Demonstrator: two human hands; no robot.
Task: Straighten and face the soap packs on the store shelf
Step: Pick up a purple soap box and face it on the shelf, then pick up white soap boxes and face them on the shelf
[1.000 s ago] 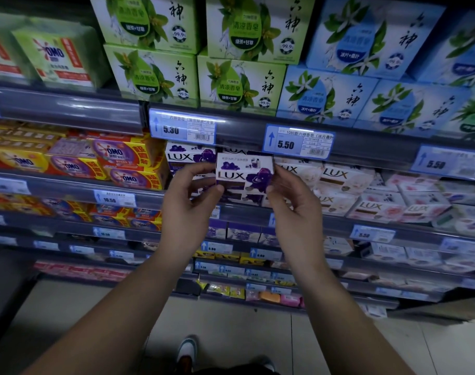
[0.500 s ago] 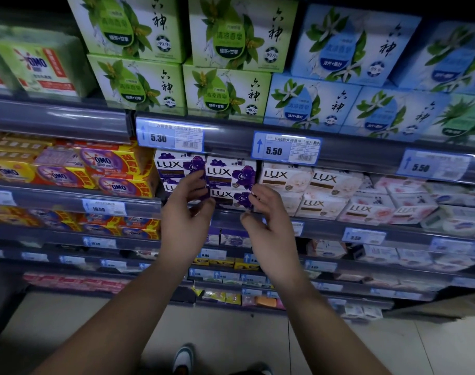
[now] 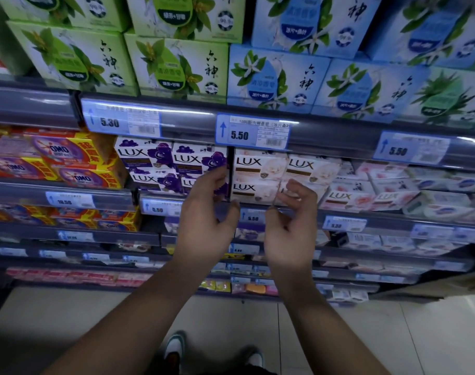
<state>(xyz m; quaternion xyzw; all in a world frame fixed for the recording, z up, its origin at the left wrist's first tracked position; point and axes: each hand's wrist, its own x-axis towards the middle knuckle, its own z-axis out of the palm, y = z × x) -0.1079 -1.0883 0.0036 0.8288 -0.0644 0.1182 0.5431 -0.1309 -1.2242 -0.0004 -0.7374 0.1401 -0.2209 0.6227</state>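
— Where were the soap packs?

— On the shelf (image 3: 339, 215), stacked two high with their labels facing out. The purple soap packs (image 3: 160, 163) had the white soap packs (image 3: 260, 169) touching them at three o'clock, and the pink soap packs (image 3: 366, 197) lay farther along at three o'clock.

— And the hands?

— The left hand (image 3: 206, 226) was up at the seam between purple and white. Its fingers (image 3: 217, 175) lay loose against the right edge of the purple stack, released, with the thumb apart at six o'clock. The right hand (image 3: 290, 234) was near it at three o'clock. Its fingers (image 3: 298, 193) were curled in front of the lower white pack, and I could not tell whether they grasped it or only touched it.

— Anything above?

— A price tag (image 3: 252, 131) reading 5.50 sat at twelve o'clock of the hands. Above it were green boxes (image 3: 176, 66), with blue boxes (image 3: 274, 77) at three o'clock.
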